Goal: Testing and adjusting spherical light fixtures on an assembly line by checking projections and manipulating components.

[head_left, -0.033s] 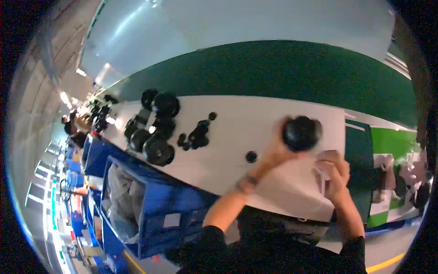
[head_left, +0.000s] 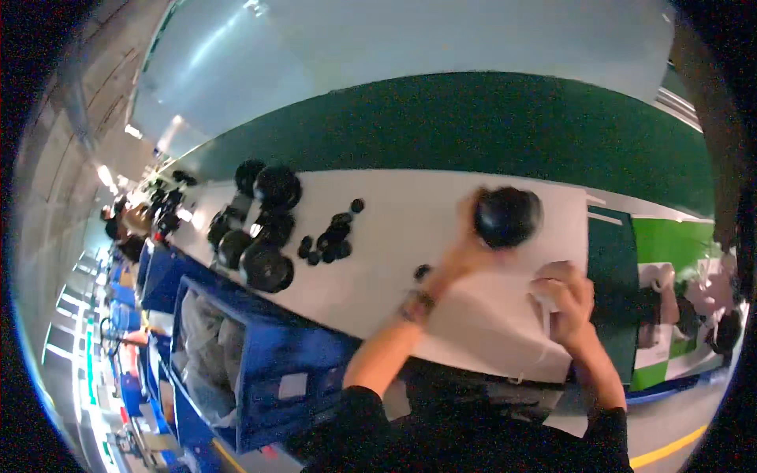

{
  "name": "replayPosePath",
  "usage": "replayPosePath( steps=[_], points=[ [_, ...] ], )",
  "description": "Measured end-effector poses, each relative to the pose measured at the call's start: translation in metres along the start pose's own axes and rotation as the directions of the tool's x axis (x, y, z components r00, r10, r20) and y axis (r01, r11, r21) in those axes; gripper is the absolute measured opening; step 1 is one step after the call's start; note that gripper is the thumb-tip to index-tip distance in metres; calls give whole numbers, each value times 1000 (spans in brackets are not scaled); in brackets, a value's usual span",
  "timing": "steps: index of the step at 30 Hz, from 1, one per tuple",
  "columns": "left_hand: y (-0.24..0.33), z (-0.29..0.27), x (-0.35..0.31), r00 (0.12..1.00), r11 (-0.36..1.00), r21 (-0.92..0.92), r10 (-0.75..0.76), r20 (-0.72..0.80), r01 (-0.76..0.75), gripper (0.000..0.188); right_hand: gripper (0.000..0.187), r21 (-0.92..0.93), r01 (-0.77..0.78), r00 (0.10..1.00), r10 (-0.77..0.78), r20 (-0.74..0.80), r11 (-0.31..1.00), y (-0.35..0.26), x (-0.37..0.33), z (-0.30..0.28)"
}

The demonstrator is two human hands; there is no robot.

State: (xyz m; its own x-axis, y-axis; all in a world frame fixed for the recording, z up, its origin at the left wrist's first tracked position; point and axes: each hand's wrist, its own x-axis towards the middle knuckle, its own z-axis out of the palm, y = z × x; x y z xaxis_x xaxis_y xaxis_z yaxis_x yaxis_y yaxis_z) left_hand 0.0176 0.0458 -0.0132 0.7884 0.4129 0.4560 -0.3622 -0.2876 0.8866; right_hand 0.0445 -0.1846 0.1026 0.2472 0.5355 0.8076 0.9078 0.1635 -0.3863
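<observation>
My left hand (head_left: 471, 251) grips a glossy black rounded piece (head_left: 507, 217), domed like a wheel or cap, above the white tabletop (head_left: 378, 292). Motion blurs the piece, so its exact kind does not show. To the right and nearer, my right hand (head_left: 566, 303) is closed, its fingers curled round a thin white thing (head_left: 546, 319) that I cannot make out. The two hands are apart. One small black round part (head_left: 423, 273) lies beside my left wrist. Farther left sits a loose group of small black parts (head_left: 334, 240).
Several larger black wheel-shaped pieces (head_left: 266, 266) are stacked on the table's left side. A blue bin (head_left: 300, 355) holding greyish plastic-wrapped contents (head_left: 206, 339) stands against the table's near left edge. A dark green panel (head_left: 441, 118) borders the far side. Another person's arm (head_left: 669, 303) shows at right.
The whole view has shifted slightly. The black piece in my left hand has turned and shows more of its smooth dome. My right hand keeps its grip.
</observation>
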Motion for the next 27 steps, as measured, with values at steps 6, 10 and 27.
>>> replayPosePath(
  steps=[6,10,27],
  points=[
    [-3,-28,151,987,972,189,-153,48,141,123,25,17,-88,981,84,175,996,14,-24,-1],
    [-12,-62,181,992,976,180,-127,3,124,119,24,67,-84,972,67,225,994,5,-16,10],
    [165,-330,-102,622,104,626,72,-780,773,86,31,80,-142,973,124,197,987,-3,-20,17]
  ],
)
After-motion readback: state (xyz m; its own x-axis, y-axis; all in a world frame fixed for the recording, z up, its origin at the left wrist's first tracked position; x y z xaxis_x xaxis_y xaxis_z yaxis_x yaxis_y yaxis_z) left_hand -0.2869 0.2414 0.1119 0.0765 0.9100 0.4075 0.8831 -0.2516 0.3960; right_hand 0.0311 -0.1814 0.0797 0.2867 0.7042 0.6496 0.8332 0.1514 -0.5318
